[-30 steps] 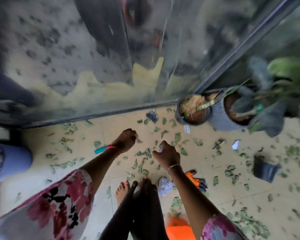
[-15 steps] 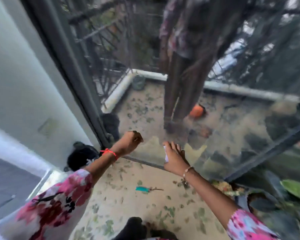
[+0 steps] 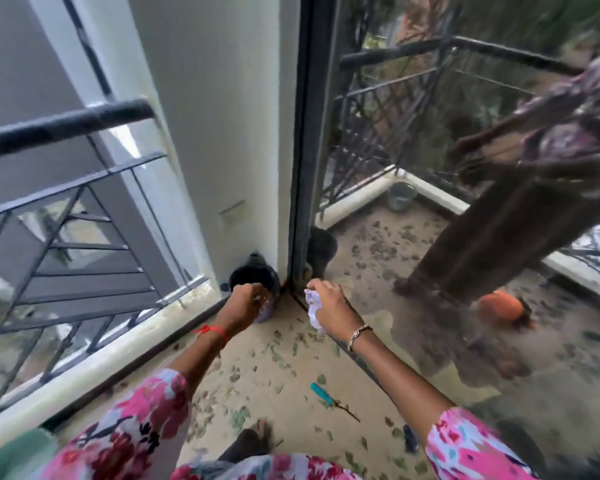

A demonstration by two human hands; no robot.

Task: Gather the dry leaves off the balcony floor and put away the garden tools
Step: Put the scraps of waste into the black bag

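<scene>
Dry green-brown leaves (image 3: 274, 355) lie scattered over the beige balcony floor. In the corner between wall and glass door stands a black pot (image 3: 248, 276). My left hand (image 3: 245, 304) hovers at its rim, fingers curled, with small leaf bits showing at the fingertips. To the right, my right hand (image 3: 333, 308) grips a crumpled white scrap (image 3: 311, 306) just in front of the door frame. A teal-handled garden tool (image 3: 321, 392) lies on the floor between my arms.
A black metal railing (image 3: 84, 237) on a low white kerb (image 3: 94, 358) borders the left side. The glass door (image 3: 465, 237) on the right mirrors the balcony, an orange pot and me. My foot (image 3: 261, 430) stands near the bottom.
The view has swung left from the plant pots to the corner. Both hands rose off the floor and moved to the black pot, the right still holding the white scrap.
</scene>
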